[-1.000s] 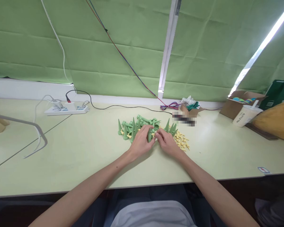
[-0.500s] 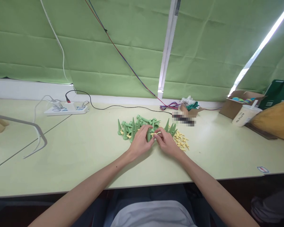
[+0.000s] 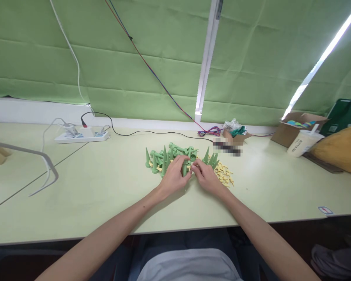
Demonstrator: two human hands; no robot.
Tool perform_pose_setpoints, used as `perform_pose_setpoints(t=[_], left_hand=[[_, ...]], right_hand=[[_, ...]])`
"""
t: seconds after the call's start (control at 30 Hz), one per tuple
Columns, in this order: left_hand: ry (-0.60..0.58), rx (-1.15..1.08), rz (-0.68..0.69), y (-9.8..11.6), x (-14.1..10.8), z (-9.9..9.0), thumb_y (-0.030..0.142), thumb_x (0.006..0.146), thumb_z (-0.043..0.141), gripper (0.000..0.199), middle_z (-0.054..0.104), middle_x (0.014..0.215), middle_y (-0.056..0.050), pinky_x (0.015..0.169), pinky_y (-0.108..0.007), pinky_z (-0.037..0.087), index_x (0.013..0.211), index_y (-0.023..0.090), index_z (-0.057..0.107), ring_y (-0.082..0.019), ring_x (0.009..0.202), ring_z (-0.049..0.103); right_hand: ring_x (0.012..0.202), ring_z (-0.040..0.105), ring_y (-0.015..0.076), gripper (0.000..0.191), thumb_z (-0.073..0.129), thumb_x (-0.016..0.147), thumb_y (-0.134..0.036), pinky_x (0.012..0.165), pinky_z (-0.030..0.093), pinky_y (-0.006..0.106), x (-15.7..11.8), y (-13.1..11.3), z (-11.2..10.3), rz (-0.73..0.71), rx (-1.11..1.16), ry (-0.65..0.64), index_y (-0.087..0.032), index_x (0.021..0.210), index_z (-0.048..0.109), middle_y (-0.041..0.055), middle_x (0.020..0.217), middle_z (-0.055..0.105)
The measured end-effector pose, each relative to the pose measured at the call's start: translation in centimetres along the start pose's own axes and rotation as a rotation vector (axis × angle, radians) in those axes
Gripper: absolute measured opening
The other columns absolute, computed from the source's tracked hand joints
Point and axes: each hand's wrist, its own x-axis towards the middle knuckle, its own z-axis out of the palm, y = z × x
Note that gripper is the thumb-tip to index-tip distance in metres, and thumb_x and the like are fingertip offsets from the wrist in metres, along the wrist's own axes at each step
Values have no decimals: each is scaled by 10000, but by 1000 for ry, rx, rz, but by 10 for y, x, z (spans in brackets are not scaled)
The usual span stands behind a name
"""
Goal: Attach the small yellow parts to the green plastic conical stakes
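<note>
My left hand [image 3: 176,171] is closed around a green plastic cone-shaped spike [image 3: 184,168], held upright between thumb and fingers. Close beside it, my right hand [image 3: 204,173] pinches at a small yellow piece [image 3: 189,168] against the spike's side; fingertips hide most of that piece. Behind and left of my hands lies a pile of green spikes [image 3: 164,158], some standing and some on their sides, with yellow bits among them. A few more green cones [image 3: 212,159] stand beyond my right hand. Small yellow plastic pieces [image 3: 224,173] are scattered to its right.
A white power strip [image 3: 82,135] sits at the back left, a black cable running from it. A small cardboard box [image 3: 236,137] is at the back. Farther right are a larger box [image 3: 292,130], a cup with straw [image 3: 304,142] and a yellow bag [image 3: 342,146].
My right fingertips have shifted slightly right, and less of the small yellow piece shows between my hands. My left hand keeps its hold on the green spike.
</note>
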Motion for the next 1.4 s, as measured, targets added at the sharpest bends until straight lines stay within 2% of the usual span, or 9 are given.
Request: perform_pose_setpoints(t=[0.33, 0.5, 0.63, 0.83, 1.07, 1.17, 1.4], left_hand=[[0, 3, 10, 3, 0, -1, 196, 826, 554, 290, 606, 1085, -59, 740, -330, 514, 1114, 201, 522, -184, 841, 602], [19, -16, -19, 0, 1, -1, 215, 839, 552, 288, 601, 1102, -56, 735, -331, 511, 1124, 203, 514, -169, 785, 596], [41, -13, -28, -2, 1, 0, 242, 843, 553, 292, 606, 1091, -53, 721, -335, 509, 1130, 206, 514, -156, 723, 579], [26, -7, -27, -2, 0, 0, 217, 829, 564, 314, 606, 1109, -54, 717, -322, 508, 1138, 208, 512, -182, 821, 604], [18, -13, -12, -2, 0, 0, 217, 828, 564, 309, 616, 1086, -57, 717, -330, 511, 1133, 203, 519, -160, 740, 584], [10, -21, -12, -2, 0, 0, 217, 827, 564, 304, 612, 1089, -60, 725, -331, 512, 1127, 202, 518, -167, 764, 585], [20, -26, -19, 0, 0, -1, 218, 828, 565, 294, 609, 1090, -51, 720, -321, 508, 1118, 207, 517, -160, 759, 581]], right_hand=[[567, 481, 161, 300, 353, 1005, -327, 577, 316, 273, 2, 1, 1, -16, -49, 31, -223, 739, 445, -7, 654, 528], [508, 444, 149, 210, 388, 993, -353, 552, 322, 265, 0, -2, 1, 1, 13, 16, -225, 883, 514, -39, 585, 498], [474, 414, 149, 170, 408, 982, -363, 524, 317, 260, -1, -3, 0, 10, 48, -9, -227, 1002, 509, -62, 536, 461], [500, 454, 149, 154, 404, 986, -332, 559, 335, 261, 0, -4, -1, -1, 36, -8, -222, 958, 509, -49, 572, 516], [544, 483, 153, 203, 391, 990, -315, 575, 339, 264, 0, 0, -1, -18, -15, 7, -221, 888, 539, -14, 671, 568], [596, 514, 161, 231, 380, 991, -303, 599, 350, 266, 0, 1, -1, -37, -20, 13, -219, 843, 535, 1, 713, 581], [573, 492, 151, 223, 407, 983, -318, 586, 341, 267, 1, -3, -2, -26, 22, 30, -214, 841, 545, -8, 676, 558]])
